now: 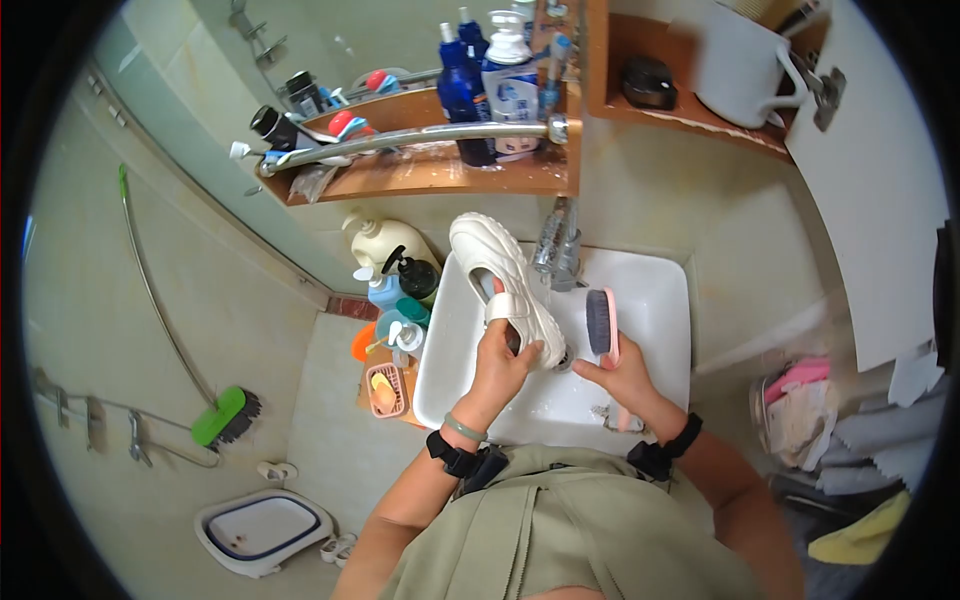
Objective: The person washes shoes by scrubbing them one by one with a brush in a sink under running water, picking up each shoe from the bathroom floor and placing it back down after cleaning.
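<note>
1 left grip (500, 366) pinches a shoe (512, 268), the right grip (630, 377) a brush (602, 324) (bottle label (514, 98) unreadable).

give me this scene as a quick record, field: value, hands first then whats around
left hand: holds white shoe over sink
right hand: holds pink-backed brush
brush bristles: dark, facing the shoe, not touching it
faucet: at the sink's far edge
left of sink: pump bottles, pink basket
shelf above: blue bottles
</note>
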The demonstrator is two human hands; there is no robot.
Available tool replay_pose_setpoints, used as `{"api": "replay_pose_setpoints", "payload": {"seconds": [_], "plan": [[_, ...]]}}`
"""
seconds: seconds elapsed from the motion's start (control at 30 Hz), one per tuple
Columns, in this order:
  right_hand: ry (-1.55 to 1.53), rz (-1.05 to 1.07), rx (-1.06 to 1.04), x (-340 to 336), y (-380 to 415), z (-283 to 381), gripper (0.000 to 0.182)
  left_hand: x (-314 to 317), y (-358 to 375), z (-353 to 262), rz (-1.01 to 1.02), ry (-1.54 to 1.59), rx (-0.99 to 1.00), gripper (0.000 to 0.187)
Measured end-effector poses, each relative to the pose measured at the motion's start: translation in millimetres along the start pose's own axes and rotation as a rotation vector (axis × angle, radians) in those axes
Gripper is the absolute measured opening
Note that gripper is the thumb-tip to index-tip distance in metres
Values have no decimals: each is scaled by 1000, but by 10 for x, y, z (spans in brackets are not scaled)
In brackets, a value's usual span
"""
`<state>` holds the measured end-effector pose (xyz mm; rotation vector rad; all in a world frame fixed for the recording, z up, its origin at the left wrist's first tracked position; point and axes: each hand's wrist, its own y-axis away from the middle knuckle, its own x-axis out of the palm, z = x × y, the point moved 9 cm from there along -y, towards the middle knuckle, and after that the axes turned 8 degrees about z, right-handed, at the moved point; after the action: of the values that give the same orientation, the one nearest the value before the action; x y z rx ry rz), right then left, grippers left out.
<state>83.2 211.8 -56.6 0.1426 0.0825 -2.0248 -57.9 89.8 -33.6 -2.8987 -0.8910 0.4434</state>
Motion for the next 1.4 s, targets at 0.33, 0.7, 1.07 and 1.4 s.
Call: {"api": "replay_pose_setpoints", "payload": {"seconds": [0.33,0.7,1.07,1.4], "plan": [[-557,217,299,621,-280,-493,7,-5,121,-293,-101,-108,-14,49],[-591,269,353,767,-391,-649,10,58,117,-55,-124,690,-112,80],[-620,204,341,786,-487,-654,14,40,57,-151,-58,481,-21,95],[-567,247,343,792,-476,-593,26,31,133,-130,-57,537,-158,90]]}}
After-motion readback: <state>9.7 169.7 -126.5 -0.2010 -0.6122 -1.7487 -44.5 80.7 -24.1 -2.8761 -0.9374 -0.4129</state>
